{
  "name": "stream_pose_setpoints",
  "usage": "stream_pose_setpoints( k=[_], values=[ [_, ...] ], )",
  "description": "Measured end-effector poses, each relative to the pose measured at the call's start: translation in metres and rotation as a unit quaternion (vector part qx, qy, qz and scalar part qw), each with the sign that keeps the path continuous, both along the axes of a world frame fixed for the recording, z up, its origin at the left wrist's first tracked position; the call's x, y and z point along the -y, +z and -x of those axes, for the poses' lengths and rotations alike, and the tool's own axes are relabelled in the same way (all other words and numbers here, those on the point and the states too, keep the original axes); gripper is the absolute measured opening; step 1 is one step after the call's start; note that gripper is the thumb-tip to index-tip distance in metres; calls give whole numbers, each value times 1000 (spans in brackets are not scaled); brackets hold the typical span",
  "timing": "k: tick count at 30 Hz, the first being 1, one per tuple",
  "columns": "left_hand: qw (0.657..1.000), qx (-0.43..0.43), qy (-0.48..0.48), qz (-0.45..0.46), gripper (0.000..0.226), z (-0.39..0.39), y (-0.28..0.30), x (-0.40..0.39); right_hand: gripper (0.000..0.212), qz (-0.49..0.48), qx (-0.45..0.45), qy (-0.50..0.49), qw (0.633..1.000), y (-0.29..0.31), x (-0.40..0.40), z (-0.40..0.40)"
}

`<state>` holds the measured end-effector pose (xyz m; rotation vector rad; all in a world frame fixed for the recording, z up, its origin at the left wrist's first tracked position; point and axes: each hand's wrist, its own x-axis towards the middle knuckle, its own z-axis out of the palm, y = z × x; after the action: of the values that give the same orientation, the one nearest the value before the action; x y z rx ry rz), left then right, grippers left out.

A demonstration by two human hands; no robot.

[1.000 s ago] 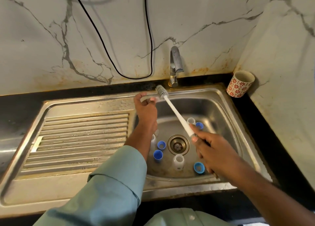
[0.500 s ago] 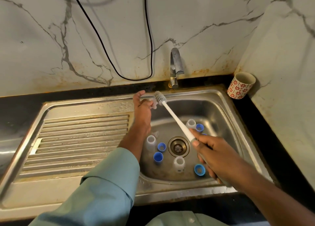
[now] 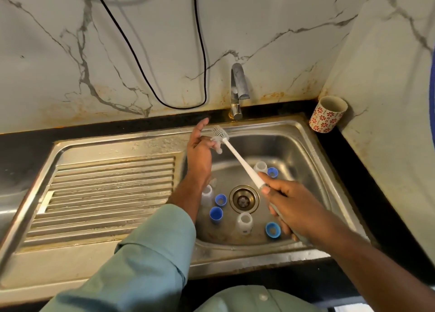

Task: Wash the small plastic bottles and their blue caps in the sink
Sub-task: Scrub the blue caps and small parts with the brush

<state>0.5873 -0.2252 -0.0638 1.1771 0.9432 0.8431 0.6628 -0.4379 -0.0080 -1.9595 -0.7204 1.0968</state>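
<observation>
Brush head now right at the bottle, scrubbing about to start

Left hand [image 3: 200,151] has come up toward the top centre of the frame under the tap [image 3: 237,90], fingers pinching a small bottle [image 3: 217,146]; a second ago it sat a bit lower. Right hand [image 3: 289,205] is wrapped round the brush [image 3: 237,157] handle, bristles touching the bottle. Looks like the first one being cleaned: three other bottles and four blue caps [image 3: 216,214] sit around the drain [image 3: 244,198] in the sink [image 3: 306,132].

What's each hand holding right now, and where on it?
Right hand grips the bottle brush at its handle end. Left hand pinches a small clear item at the bristles; what it is cannot be told.
</observation>
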Motion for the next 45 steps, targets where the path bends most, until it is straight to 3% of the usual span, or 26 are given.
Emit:
stream_pose_setpoints(
  k=[7,11,15,19,23,27,31,36,40,43,45],
  values=[
    [1000,20,0,23,66,-2,8,13,39,-4,9,-5,1000,3,-4,2],
    [996,49,59,48,65,8,4,1,36,-16,-16,-13,1000,8,16,3],
    [998,45,7,36,65,-1,6,18,38,7,-6,-6,1000,-4,-2,10],
    [989,50,85,110,63,5,6,7,37,-15,-12,-5,1000,1,16,9],
    [986,63,60,142,56,-2,7,20,39,-22,-31,-25,999,1,0,13],
    [969,111,105,192,47,0,2,12,35,-19,-61,-14,998,8,11,7],
    [978,116,0,172,31,-13,4,26,36,-2,-51,-25,998,-1,3,6],
    [982,13,54,181,22,-3,-4,10,35,-11,-46,-68,997,-8,13,-13],
    [989,-103,-17,105,38,-8,-24,13,40,9,-27,-64,998,-28,1,-15],
    [987,-142,-26,76,32,-16,-37,9,41,27,-13,-37,999,-45,-8,-15],
    [967,-246,-72,0,31,-23,-54,-3,41,40,-13,-30,999,-55,-12,-21]
  ],
)
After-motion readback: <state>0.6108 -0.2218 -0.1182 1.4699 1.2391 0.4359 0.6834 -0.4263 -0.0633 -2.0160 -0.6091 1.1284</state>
